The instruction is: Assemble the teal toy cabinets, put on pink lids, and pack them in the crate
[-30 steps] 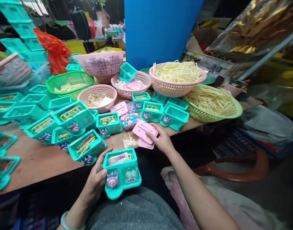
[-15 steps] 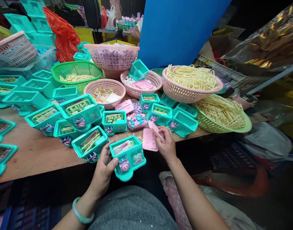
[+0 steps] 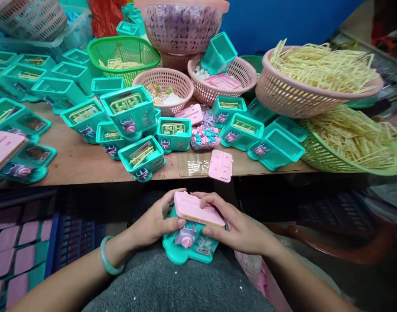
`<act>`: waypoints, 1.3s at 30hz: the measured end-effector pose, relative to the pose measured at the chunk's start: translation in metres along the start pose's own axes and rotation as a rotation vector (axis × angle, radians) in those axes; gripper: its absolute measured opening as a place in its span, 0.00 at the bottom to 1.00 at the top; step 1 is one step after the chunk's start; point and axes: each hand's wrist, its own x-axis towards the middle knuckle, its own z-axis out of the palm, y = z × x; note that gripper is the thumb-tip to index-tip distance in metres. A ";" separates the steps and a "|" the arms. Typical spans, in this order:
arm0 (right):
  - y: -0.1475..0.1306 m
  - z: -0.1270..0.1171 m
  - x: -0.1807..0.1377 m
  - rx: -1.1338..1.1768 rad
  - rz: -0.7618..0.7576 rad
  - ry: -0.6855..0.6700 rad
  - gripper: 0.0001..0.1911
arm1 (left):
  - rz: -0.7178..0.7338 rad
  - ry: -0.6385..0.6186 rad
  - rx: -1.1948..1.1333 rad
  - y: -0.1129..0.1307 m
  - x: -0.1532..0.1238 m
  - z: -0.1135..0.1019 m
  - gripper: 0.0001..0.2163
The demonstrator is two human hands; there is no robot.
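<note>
Over my lap sits a teal plastic toy box (image 3: 188, 247) with a purple and pink knob on its front. A pink lid (image 3: 198, 209) covers its top, lying slightly tilted. My left hand (image 3: 159, 219) grips the box and lid at the left, thumb on the front edge. My right hand (image 3: 234, 223) holds the lid's right side, fingers on top and thumb at the front. What the box holds is hidden beneath the lid. Beyond my hands, another pink lid (image 3: 220, 165) lies at the table edge beside a clear plastic sheet (image 3: 193, 167).
Several open teal boxes (image 3: 141, 156) with cream plastic parts stand across the wooden table (image 3: 78, 162). Behind are a pink basket (image 3: 164, 84), a green basket (image 3: 123, 56) and a heaped pink basket (image 3: 283, 95). A blue crate (image 3: 55, 242) with pink-lidded boxes sits low at left.
The teal box has come down nearer my lap. My right hand has brought the pink lid from beside the box onto its top, and the view has tilted downward.
</note>
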 end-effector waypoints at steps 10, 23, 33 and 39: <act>0.016 0.000 -0.018 -0.031 -0.070 -0.089 0.32 | -0.005 -0.089 0.053 -0.004 -0.013 -0.006 0.56; 0.001 0.025 -0.027 -0.261 -0.168 -0.063 0.44 | 0.197 -0.165 0.275 -0.007 -0.017 -0.008 0.43; 0.030 0.043 -0.023 -0.006 -0.216 0.168 0.36 | 0.091 -0.129 0.088 -0.029 0.002 -0.018 0.27; 0.021 0.046 -0.020 0.167 -0.160 0.289 0.18 | 0.065 -0.195 0.058 -0.026 -0.008 -0.016 0.28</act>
